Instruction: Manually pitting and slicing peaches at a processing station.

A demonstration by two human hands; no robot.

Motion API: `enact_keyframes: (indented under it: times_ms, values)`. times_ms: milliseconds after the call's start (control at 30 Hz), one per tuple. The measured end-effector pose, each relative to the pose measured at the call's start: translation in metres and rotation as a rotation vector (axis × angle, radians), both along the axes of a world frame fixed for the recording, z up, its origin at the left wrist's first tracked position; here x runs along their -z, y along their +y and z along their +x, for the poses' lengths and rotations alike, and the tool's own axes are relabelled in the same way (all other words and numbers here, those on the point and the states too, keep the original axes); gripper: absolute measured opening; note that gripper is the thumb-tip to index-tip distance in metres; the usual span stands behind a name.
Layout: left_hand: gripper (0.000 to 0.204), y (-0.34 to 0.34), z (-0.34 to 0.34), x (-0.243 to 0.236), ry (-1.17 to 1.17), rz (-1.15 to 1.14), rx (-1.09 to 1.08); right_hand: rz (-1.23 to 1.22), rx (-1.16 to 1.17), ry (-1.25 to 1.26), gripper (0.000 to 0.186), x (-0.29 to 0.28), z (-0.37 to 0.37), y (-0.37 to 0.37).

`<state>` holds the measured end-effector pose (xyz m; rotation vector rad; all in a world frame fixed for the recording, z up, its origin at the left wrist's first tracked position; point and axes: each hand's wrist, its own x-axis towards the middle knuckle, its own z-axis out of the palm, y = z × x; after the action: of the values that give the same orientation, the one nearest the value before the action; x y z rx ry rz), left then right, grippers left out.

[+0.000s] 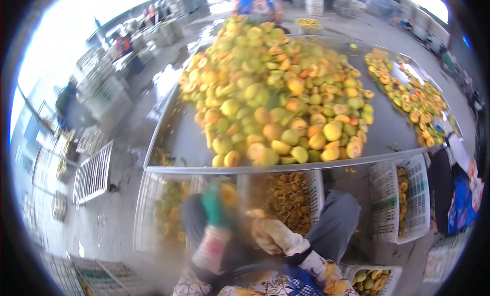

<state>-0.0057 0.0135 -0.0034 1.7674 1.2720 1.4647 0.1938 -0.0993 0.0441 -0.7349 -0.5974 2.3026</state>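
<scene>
Directly beneath the near rim of the metal sorting table (194,143), which is heaped with yellow-green peaches (275,86), stand white slatted crates: the middle crate (317,186) holds halved peach pieces (288,196), the left crate (145,209) whole yellow-green fruit, and a right crate (416,194) a few halves. Your left hand (217,206), in a green glove and blurred, is raised over your lap and curled round a yellowish peach (228,194). Your right hand (273,234), in a pale glove, sits just beside it with fingers bent, but you cannot tell what it grips.
</scene>
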Motion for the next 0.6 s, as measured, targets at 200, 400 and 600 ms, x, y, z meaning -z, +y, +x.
enact_keyframes:
  times_ms: [200, 400, 600]
  values:
    - [0.02, 0.035, -0.144, -0.081, 0.915, 0.022, -0.343, 0.809, -0.072, -1.754, 0.035, 0.106, 0.003, -0.005]
    - [0.041, 0.157, -0.061, -0.077, 0.544, -0.401, -0.146, 0.812, -0.081, -1.635, 0.04, 0.153, 0.007, 0.003]
    - [0.046, 0.245, -0.033, 0.015, 0.553, -0.45, -0.068, 0.698, 0.022, -1.625, 0.047, 0.164, 0.016, 0.008]
